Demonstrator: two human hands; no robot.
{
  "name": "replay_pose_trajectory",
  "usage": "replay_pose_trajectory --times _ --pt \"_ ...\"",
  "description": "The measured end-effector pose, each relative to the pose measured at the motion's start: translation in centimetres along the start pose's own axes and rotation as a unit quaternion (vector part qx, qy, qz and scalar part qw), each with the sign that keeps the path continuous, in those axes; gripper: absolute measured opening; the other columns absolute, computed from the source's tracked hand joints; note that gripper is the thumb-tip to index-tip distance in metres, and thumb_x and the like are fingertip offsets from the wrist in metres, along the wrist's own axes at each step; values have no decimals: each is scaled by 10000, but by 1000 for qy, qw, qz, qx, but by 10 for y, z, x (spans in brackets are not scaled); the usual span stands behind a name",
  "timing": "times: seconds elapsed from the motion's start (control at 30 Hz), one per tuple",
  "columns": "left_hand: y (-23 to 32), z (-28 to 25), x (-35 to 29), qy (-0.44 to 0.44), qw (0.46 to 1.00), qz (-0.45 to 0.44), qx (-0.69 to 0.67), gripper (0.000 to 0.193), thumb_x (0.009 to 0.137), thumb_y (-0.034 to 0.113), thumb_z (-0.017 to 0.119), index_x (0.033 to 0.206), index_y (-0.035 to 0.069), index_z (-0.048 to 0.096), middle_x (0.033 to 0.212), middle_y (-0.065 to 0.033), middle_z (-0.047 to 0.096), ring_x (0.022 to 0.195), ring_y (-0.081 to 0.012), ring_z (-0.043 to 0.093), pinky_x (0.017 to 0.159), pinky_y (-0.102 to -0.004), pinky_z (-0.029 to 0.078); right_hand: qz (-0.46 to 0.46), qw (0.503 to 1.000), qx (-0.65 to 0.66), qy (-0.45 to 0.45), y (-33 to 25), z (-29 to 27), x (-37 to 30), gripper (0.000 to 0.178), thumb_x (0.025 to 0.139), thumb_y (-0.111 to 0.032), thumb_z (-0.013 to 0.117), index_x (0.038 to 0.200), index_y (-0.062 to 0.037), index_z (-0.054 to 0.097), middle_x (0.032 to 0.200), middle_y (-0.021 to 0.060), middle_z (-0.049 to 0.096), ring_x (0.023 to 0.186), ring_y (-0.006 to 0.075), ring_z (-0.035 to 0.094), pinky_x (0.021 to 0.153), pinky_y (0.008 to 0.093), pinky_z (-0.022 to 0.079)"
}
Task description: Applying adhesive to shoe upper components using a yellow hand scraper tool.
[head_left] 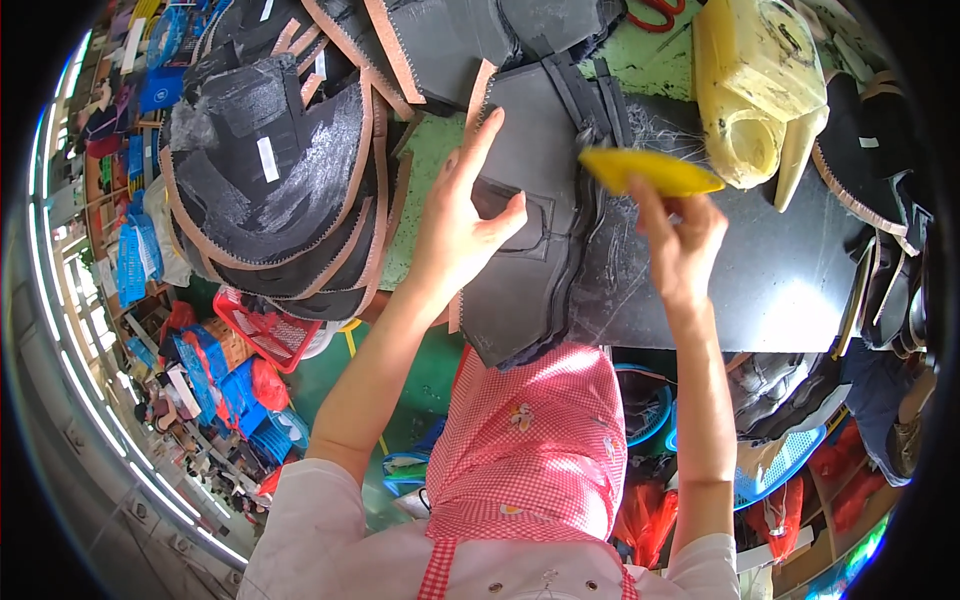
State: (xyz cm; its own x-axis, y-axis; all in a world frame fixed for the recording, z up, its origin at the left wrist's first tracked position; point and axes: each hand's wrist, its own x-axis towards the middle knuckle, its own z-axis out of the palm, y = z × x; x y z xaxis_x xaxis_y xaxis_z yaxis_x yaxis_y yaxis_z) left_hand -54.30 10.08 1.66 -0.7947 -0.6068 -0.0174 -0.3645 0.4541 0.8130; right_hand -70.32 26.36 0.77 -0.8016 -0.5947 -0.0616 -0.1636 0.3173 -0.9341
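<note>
A stack of dark grey, flat cut pieces (pixel 525 130) lies on the worktop in front of me. A tan strip with a zigzag edge (pixel 478 95) runs along its left side. My left hand (pixel 465 215) rests at the stack's left part, fingers apart, index stretched along the tan strip, holding nothing. To the right, my right hand (pixel 685 235) pinches a flat yellow scraper-like blade (pixel 650 172), held above the black board (pixel 690 290). Whether the blade touches anything below is unclear.
At the left is a heap of dark curved pieces with tan edging (pixel 265 165). A cut yellow plastic jug (pixel 760 90) stands at the back right, near red handles (pixel 657 12). More dark pieces (pixel 880 160) lie at far right. A red basket (pixel 265 330) sits below left.
</note>
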Motion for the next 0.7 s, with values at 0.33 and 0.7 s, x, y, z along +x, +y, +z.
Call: replay_pose_trajectory --times 0.33,0.7 --pt "-4 2 -2 21 999 16 21 769 750 72 725 1444 143 401 1217 -205 581 1133 -335 571 957 -389 453 16 982 89 -166 14 -7 -42 127 878 -81 677 983 -14 704 847 92 706 750 129 661 638 259 519" --pt "-14 10 -7 43 998 47 8 766 747 114 734 1437 136 403 1194 -219 582 1114 -365 573 936 -405 463 -220 924 0 -312 16 -31 -97 315 706 -83 687 1017 -42 701 946 116 697 814 275 696 689 350 570"
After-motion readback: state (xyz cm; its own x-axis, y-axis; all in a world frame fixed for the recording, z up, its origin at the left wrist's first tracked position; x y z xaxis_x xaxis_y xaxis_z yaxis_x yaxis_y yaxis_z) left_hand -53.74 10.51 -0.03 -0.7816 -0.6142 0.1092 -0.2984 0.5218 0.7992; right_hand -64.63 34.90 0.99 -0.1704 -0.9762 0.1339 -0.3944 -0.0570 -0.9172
